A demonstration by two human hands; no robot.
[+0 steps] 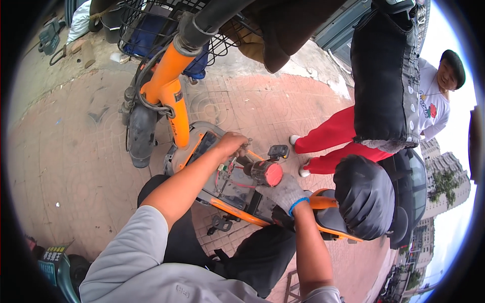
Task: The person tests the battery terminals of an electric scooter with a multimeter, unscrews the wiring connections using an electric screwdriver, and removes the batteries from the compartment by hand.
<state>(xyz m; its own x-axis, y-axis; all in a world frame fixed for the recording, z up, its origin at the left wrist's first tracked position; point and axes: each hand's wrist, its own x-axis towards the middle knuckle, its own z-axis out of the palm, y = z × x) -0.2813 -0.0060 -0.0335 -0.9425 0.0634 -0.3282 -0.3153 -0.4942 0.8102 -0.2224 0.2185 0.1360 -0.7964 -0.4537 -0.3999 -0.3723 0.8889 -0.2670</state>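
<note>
My right hand, in a grey work glove, is closed round a drill-shaped power tool with a dark body and a round red back end. The tool's front points left, toward my bare left hand. The left fingers are pinched together just ahead of it; what they hold is too small to make out. Both hands are over the opened footboard of an orange and grey electric bike. Thin red, green and other wires show in the opening below the tool.
The bike's orange front tube and wire basket rise ahead. A black padded cover hangs at right, above a black-covered seat. A person in red trousers stands beyond the bike. A pedal sticks out near my knees.
</note>
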